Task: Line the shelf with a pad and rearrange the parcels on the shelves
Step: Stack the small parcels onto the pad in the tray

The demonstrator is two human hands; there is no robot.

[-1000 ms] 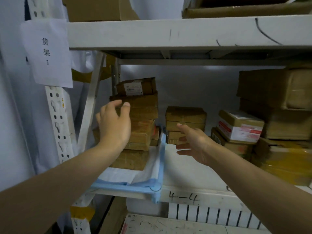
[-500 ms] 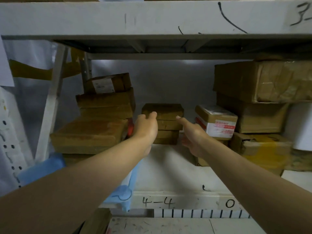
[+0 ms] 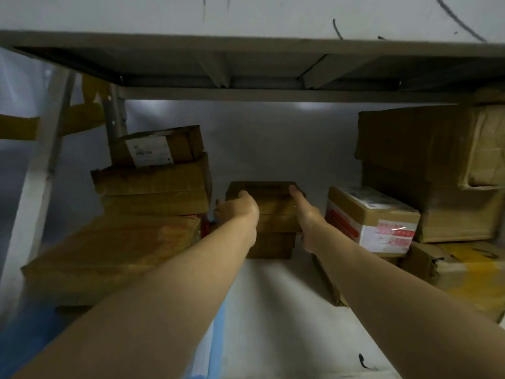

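Across the whole view: a white metal shelf (image 3: 273,310), bare down the middle, with the upper shelf board (image 3: 169,64) close overhead. At far right, two big cardboard boxes (image 3: 410,143), one on the other, reaching nearly up to that board. Near right, in front of them, a dented box with yellow tape (image 3: 464,277). At left, a tall pile of flat brown parcels (image 3: 109,253), widest at the bottom, topped by a small one with a white label. Under that pile, the blue pad (image 3: 217,346), covering only the left part of the shelf, its edge showing beside the left forearm. Right of middle, a parcel with red and white tape (image 3: 377,217), resting on a flatter carton. At far middle, apart from both neighbours, a small middle stack (image 3: 273,242) of brown parcels. On its top parcel (image 3: 265,188), both hands. Left grip (image 3: 237,209) closed round the left end, thumb on the top face, fingers curled down the side. Right grip (image 3: 303,212) clamped on the right end, thumb laid over the top edge, palm against the side, other fingers hidden behind the hand. Both forearms stretched straight in from the near edge.
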